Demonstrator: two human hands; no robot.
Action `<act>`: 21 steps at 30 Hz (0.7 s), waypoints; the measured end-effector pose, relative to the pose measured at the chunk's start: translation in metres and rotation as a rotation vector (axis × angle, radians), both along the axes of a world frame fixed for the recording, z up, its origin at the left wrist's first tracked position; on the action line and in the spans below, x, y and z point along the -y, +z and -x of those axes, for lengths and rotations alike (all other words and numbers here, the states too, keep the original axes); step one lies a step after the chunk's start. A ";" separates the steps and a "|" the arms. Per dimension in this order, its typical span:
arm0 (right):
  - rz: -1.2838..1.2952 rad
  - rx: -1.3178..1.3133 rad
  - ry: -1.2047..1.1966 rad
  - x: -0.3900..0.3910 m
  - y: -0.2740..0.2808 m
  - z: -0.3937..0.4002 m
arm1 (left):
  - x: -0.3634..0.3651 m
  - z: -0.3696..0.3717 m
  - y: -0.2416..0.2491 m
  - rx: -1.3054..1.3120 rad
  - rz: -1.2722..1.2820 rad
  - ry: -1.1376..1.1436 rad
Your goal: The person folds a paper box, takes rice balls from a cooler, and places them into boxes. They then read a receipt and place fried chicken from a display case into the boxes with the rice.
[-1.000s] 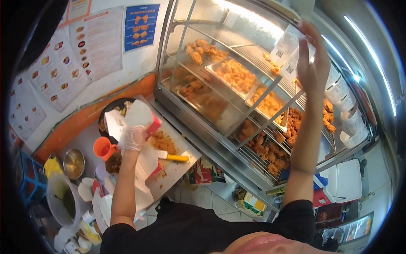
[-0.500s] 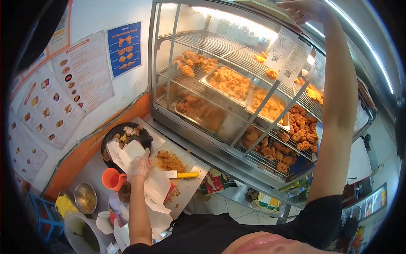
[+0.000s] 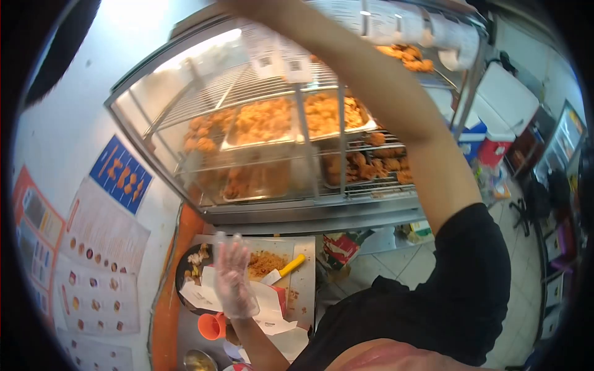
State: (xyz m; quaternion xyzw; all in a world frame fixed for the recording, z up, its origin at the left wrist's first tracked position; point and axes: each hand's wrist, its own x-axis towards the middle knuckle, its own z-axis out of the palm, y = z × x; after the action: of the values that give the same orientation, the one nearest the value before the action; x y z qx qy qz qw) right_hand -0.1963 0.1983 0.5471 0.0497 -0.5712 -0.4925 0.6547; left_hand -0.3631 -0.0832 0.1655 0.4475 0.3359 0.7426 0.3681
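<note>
My left hand [image 3: 234, 278], in a clear plastic glove, is raised with its fingers stretched out, and nothing shows in it. Below and beside it lie open white takeaway boxes [image 3: 266, 306]. On the cutting board [image 3: 303, 294] are chopped fried crumbs [image 3: 265, 262] and a knife with a yellow handle [image 3: 292, 266]. Left of the hand sits a black dish [image 3: 184, 266] with food scraps. An orange cup [image 3: 211, 326] stands just below it. My right arm [image 3: 396, 93] reaches up across the display warmer, its hand beyond the top edge of the view.
The glass display warmer [image 3: 266, 213] holds trays of fried chicken [image 3: 263, 120]. Paper receipts [image 3: 297, 65] hang from its top. A metal bowl [image 3: 199, 360] is at the lower left. Menu sheets cover the wall. Boxes and a cooler [image 3: 507, 99] stand at right.
My view has turned to the right. My left hand has come off the white box and its fingers have spread. My right hand has passed out of view at the top.
</note>
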 end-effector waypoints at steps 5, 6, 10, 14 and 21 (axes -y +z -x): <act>-0.025 0.516 0.144 0.091 -0.205 -0.022 | 0.021 -0.050 0.068 0.551 -0.266 -0.216; -0.009 0.584 0.286 0.093 -0.254 -0.021 | 0.020 -0.058 0.062 0.512 -0.164 0.009; 0.329 1.006 0.566 0.100 -0.393 -0.071 | 0.016 -0.067 -0.014 0.225 0.288 0.529; 0.994 0.908 0.710 0.093 -0.456 -0.151 | 0.031 -0.081 -0.104 -0.089 0.502 0.288; 2.783 0.923 1.663 0.069 -0.616 -0.279 | 0.055 -0.189 -0.088 -0.046 0.680 -0.027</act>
State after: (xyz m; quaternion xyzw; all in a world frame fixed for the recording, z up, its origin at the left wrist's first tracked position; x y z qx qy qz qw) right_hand 0.0823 0.1289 -0.0687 0.1288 0.4924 -0.8593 -0.0517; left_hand -0.1739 -0.1378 0.0775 0.3199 0.5666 0.5729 0.4984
